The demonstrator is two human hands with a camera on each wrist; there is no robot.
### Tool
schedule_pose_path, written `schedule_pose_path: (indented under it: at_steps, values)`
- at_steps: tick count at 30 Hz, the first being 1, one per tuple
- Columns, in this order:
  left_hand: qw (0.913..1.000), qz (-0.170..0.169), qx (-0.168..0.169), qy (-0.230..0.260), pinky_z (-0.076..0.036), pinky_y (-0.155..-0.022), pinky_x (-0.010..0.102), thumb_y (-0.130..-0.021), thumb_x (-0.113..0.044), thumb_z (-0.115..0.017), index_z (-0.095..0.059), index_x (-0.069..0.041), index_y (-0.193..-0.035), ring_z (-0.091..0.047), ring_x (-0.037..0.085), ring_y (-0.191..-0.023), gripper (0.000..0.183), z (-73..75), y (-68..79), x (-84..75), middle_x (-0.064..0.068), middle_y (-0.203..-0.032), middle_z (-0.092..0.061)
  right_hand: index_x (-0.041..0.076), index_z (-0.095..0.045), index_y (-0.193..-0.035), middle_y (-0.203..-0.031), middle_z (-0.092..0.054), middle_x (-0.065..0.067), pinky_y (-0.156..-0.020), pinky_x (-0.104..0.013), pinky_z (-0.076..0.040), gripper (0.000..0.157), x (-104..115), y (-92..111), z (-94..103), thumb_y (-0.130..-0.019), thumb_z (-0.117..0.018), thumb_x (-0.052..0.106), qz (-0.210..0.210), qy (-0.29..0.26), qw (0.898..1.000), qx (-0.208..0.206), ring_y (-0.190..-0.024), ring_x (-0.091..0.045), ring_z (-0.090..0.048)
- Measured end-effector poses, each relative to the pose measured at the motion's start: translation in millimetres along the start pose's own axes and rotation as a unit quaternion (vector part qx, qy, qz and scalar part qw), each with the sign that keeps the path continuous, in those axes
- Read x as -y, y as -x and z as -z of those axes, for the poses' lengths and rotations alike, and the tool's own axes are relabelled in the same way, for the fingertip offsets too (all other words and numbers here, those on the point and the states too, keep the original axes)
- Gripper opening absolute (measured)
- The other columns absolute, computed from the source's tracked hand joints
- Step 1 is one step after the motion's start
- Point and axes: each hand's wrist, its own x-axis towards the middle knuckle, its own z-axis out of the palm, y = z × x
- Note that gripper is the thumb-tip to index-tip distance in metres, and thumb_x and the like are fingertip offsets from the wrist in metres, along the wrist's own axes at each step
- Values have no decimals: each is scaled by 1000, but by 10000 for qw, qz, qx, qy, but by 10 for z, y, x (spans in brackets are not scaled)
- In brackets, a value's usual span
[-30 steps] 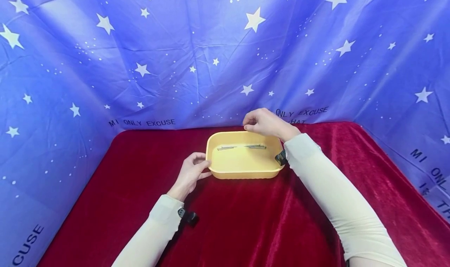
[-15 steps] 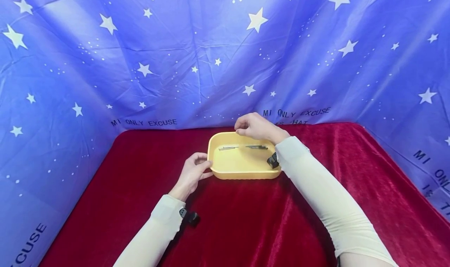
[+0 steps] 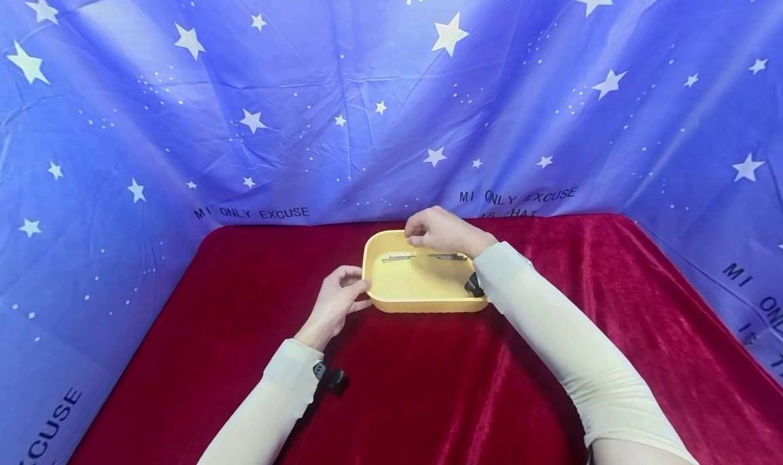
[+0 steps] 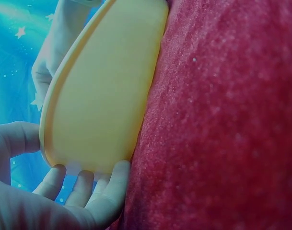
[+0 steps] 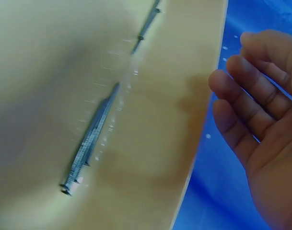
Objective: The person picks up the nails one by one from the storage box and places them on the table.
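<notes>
A yellow plastic tray [image 3: 422,289] with raised sides sits on the red velvet cloth. My left hand [image 3: 333,302] grips its left end, thumb at the rim and fingertips against the outer wall [image 4: 102,96]. Inside the tray lie two small bunches of thin grey nails, one left [image 3: 397,258] and one right [image 3: 448,256], roughly in line. In the right wrist view the larger bunch of nails [image 5: 90,139] shows flat heads. My right hand [image 3: 443,230] hovers at the far rim, fingers loosely bent, with nothing visible in it [image 5: 265,100].
Red velvet cloth [image 3: 397,390] covers the table around the tray. Behind and at both sides hangs a blue curtain [image 3: 306,111] with white stars and printed words, close behind the tray's far side. A small black wrist camera [image 3: 474,285] overhangs the tray's right end.
My right hand has moved left along the far rim and sunk a little. My left hand keeps its place on the tray, and the nails lie as before.
</notes>
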Motion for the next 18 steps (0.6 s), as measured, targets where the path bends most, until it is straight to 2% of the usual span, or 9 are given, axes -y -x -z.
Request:
schedule_pose_path:
  at_steps: [10,18]
  values:
    - [10000,-85,-2,20,-57,-77,46,-82,1,-62,-54,8,-116,-64,24,-86,35,-2,6,-2,12,-92,-59,16,-72,-84,-78,-66,8,-73,-28,-51,4,-35,-58,-163,-83,-68,16,253,206,9992,239,-76,-9,-60]
    - [10000,-87,-9,-19,-57,-77,45,-83,0,-62,-54,8,-116,-64,26,-88,35,-2,20,-19,12,-93,-59,15,-72,-87,-81,-66,8,-73,-29,-51,7,-2,-87,-224,-84,-66,15,356,540,9967,482,-77,-9,-59]
